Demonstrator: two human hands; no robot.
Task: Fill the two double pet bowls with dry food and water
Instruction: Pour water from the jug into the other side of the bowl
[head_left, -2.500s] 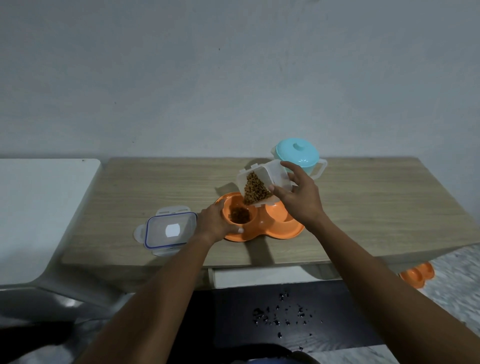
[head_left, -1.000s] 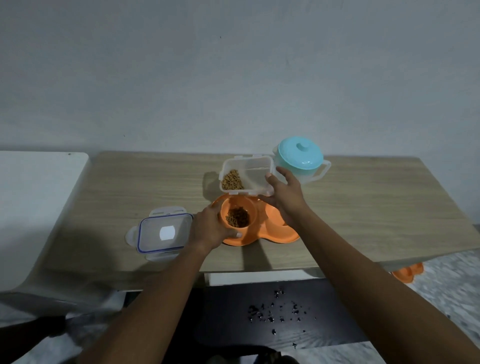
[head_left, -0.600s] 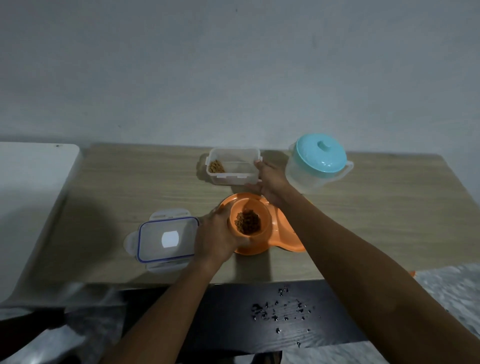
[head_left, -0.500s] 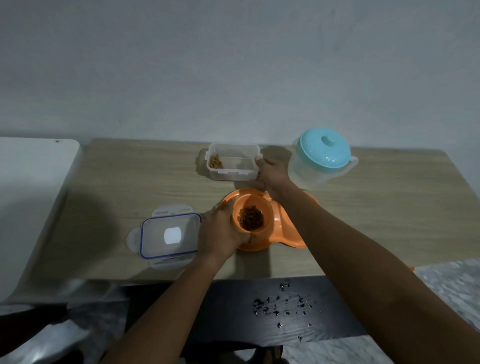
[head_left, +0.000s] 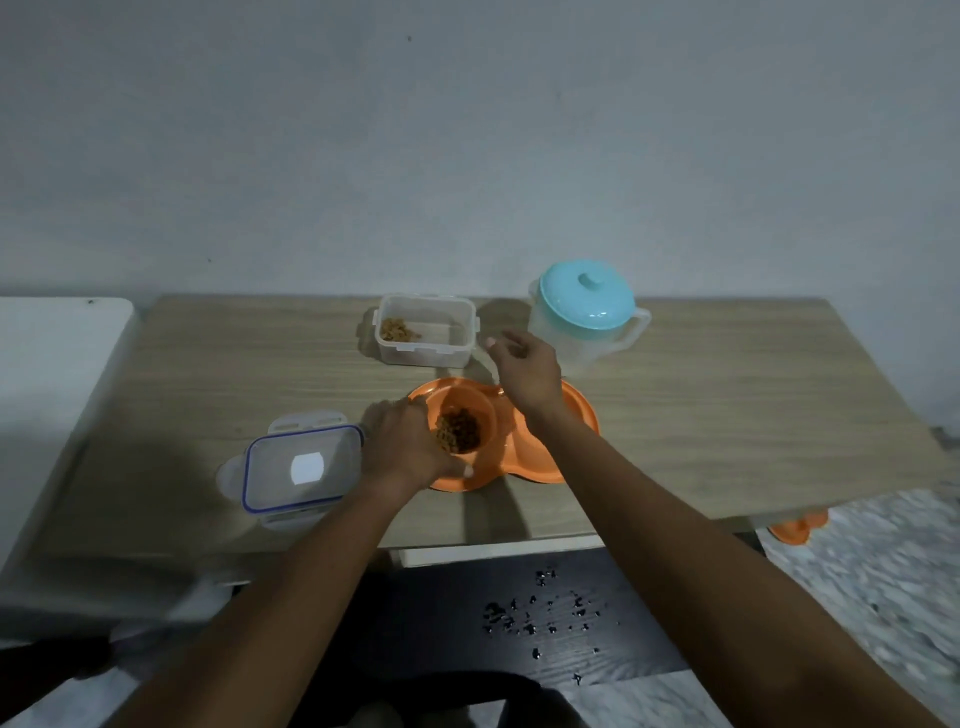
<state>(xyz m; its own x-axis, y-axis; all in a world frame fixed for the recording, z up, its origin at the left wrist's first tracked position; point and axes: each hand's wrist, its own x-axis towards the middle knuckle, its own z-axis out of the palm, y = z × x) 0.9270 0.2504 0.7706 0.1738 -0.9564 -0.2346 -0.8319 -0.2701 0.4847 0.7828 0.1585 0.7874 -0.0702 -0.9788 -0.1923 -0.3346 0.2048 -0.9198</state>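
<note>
An orange double pet bowl (head_left: 576, 415) lies near the front of the wooden table (head_left: 727, 405). Its left cup holds brown dry food (head_left: 457, 430); my right forearm hides most of the right cup. My left hand (head_left: 402, 447) grips the bowl's left rim. My right hand (head_left: 524, 369) hovers empty, fingers loosely apart, between the clear food container (head_left: 425, 332) and the water jug with a teal lid (head_left: 584, 317). The container stands upright with a little dry food left in it. A second orange bowl (head_left: 797, 526) shows on the floor, partly hidden by the table's right edge.
The container's blue-rimmed lid (head_left: 301, 467) lies on the table left of the bowl. A white surface (head_left: 47, 374) adjoins the table on the left. A dark low board (head_left: 519, 613) with scattered crumbs sits below the front edge. A wall stands right behind the table.
My right hand tipped food into the left cup, set the container down at the back of the table and let go of it. My left hand stayed on the bowl.
</note>
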